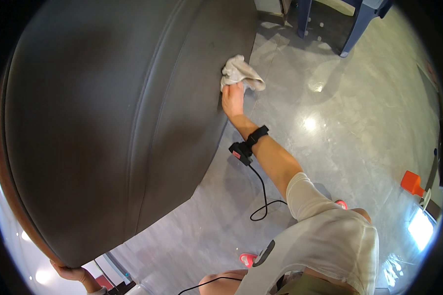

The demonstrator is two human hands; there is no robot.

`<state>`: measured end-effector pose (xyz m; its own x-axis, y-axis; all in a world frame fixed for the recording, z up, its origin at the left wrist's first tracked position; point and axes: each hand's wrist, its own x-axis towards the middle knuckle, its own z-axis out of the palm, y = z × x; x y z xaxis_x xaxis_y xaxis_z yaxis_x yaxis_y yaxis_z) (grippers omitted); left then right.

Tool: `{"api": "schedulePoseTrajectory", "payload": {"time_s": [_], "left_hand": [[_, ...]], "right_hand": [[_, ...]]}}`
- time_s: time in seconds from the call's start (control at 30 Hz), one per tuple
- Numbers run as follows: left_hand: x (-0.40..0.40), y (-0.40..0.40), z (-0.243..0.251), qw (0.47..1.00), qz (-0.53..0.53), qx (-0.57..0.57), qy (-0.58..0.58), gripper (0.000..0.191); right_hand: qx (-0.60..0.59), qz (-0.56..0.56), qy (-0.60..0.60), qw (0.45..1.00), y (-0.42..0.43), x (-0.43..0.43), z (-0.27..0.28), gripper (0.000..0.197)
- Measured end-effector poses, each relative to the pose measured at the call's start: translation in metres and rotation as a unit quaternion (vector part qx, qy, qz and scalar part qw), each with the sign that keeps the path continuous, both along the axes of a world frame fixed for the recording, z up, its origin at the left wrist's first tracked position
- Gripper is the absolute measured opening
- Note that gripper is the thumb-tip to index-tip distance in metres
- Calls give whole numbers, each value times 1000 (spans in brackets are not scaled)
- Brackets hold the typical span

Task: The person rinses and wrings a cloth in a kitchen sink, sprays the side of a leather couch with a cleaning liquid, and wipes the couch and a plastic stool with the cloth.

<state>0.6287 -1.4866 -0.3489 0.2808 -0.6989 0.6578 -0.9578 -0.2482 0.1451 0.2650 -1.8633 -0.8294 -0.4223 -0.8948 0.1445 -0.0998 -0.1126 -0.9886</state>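
Note:
A large piece of furniture upholstered in dark brown leather-like material [92,121] fills the left of the view. Stitched seams run along it, and a brown wooden edge [13,206] borders its far left. My right hand [233,97] grips a crumpled off-white cloth [240,73] against the furniture's right side; part of the cloth hangs past the border, over the floor. At the bottom left, my left hand [70,273] holds the lower corner by the wooden edge, its fingers partly hidden. A black strap with a small device [243,151] sits on my right wrist.
A black cable [264,191] loops down from the wrist device. A blue plastic stool [350,33] stands at the top right on the shiny grey tile floor [317,147]. Near the right rim lies an orange scoop-like object [412,182]. Pink shoes [248,259] show below me.

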Motion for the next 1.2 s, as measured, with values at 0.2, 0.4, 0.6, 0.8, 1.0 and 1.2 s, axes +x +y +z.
{"api": "schedulePoseTrajectory", "payload": {"time_s": [0.2, 0.4, 0.6, 0.8, 1.0, 1.2], "left_hand": [[4, 0, 1, 994, -98, -19, 45, 34], [-17, -14, -21, 993, -70, -95, -11, 23], [-14, -15, -44, 988, -26, -59, -139, 14], [-33, -11, -56, 983, -4, -175, 64, 36], [-7, -4, -54, 984, -40, -169, 50, 41], [-2, 3, -58, 983, -24, -172, -55, 41]], "right_hand": [[-14, -24, -19, 999, 82, 51, 5, 27], [-37, 114, -88, 989, 246, 131, 8, 35], [1, 325, -2, 946, 266, 90, -57, 22], [33, 107, -432, 895, 108, -5, 18, 23], [-72, 170, -449, 874, -3, -38, 106, 33], [-89, 173, -320, 927, 62, 29, 111, 50]]}}
